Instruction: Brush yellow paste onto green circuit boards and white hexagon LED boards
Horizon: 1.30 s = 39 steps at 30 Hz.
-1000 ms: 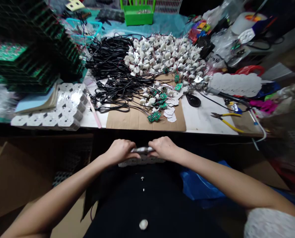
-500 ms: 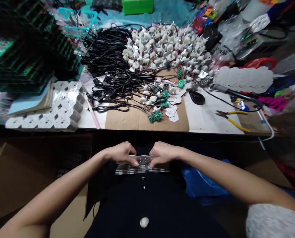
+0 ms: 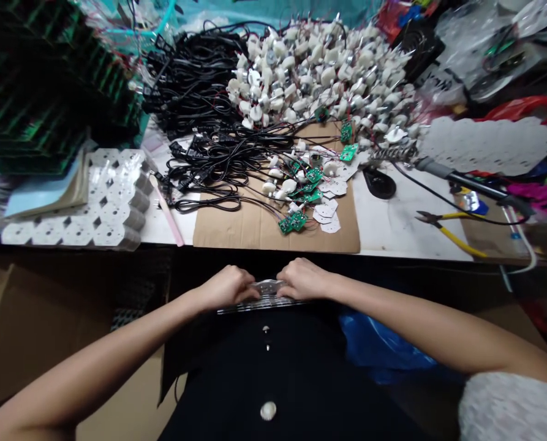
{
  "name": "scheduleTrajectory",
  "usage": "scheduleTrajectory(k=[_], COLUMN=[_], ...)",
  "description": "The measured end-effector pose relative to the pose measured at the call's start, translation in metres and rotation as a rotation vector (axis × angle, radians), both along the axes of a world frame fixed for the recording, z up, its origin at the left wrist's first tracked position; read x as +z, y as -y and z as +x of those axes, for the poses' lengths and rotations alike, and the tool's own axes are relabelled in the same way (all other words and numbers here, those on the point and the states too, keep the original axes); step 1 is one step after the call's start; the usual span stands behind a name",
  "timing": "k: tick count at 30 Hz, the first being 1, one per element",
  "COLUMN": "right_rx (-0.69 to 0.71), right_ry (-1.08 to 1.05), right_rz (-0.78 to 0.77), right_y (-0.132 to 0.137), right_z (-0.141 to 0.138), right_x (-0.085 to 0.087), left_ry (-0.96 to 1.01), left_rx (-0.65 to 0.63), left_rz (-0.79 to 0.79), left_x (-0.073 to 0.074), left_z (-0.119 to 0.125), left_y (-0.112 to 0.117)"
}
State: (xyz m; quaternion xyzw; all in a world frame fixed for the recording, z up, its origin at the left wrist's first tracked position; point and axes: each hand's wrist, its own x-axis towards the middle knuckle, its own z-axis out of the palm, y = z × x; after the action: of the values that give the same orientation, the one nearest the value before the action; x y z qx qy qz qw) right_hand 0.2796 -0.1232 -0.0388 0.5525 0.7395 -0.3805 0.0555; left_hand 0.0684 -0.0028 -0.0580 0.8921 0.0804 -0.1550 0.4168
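Observation:
Low in front of my body, below the table's front edge, both hands grip a stack of thin white circuit-board panels (image 3: 267,286) with a wavy edge and small holes. My left hand (image 3: 228,286) is closed around its left part, thumb toward me. On the right part, my right hand (image 3: 304,278) is closed in the same way. A short stretch of the stack shows between the hands; the fingers hide much of the rest. On the table beyond, green circuit boards (image 3: 293,222) with wires and loose white board pieces (image 3: 327,214) lie on a cardboard sheet (image 3: 236,236).
Black cables (image 3: 195,79) and a heap of small white motor-like parts (image 3: 328,67) cover the back. At right lie a soldering iron (image 3: 466,180) and yellow-handled cutters (image 3: 457,233). Stacked white panels (image 3: 71,208), pink-handled tweezers (image 3: 168,214) and racked green boards (image 3: 29,135) are at left.
The view has shifted slightly closer to the table. Both hands still grip the panel stack, which now appears tilted more edge-on, with less of its face showing.

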Motion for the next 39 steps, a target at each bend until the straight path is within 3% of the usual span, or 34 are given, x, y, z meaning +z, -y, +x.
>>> scheduleTrajectory(k=[3, 6, 9, 12, 14, 16, 21, 24, 26, 28, 32, 36, 39], right_rx=[0.020, 0.026, 0.017, -0.004, -0.028, -0.032, -0.043, -0.017, 0.007, 0.007, -0.061, -0.051, -0.051], right_ry=[0.089, 0.105, 0.026, -0.187, -0.269, -0.199, 0.051, 0.083, 0.044, -0.082, -0.258, -0.106, -0.002], right_rz=[0.096, 0.141, 0.077, -0.140, -0.251, -0.208, 0.040, 0.099, 0.096, -0.016, -0.314, -0.189, -0.069], right_y=[0.007, 0.014, 0.011, 0.002, -0.002, -0.005, 0.002, 0.011, 0.015, 0.013, 0.001, -0.003, 0.003], right_z=[-0.004, -0.007, -0.004, 0.002, 0.005, 0.006, 0.000, -0.004, -0.004, -0.002, 0.003, 0.004, 0.003], right_x=[-0.006, -0.008, -0.005, -0.004, -0.005, -0.008, -0.007, -0.001, 0.001, 0.000, -0.012, -0.019, -0.012], left_ry=[0.028, 0.049, 0.019, -0.197, -0.328, -0.309, 0.013, 0.041, 0.028, -0.063, -0.373, -0.376, -0.332], left_rx=[-0.015, -0.004, 0.015, -0.002, -0.002, 0.006, 0.002, -0.042, -0.038, -0.042, -0.010, 0.096, 0.115], left_rz=[0.199, 0.231, 0.006, -0.374, -0.522, -0.472, -0.031, 0.012, -0.035, -0.192, -0.550, -0.503, -0.465], left_x=[-0.002, -0.001, 0.001, 0.001, -0.002, -0.006, -0.008, 0.000, 0.006, 0.009, -0.005, -0.019, -0.014], left_z=[-0.004, -0.005, -0.002, 0.005, 0.009, 0.011, 0.009, 0.004, 0.001, 0.001, 0.006, 0.011, 0.010], left_y=[0.009, 0.012, 0.005, -0.008, -0.015, -0.017, -0.007, 0.001, 0.003, 0.001, -0.009, -0.017, -0.019])
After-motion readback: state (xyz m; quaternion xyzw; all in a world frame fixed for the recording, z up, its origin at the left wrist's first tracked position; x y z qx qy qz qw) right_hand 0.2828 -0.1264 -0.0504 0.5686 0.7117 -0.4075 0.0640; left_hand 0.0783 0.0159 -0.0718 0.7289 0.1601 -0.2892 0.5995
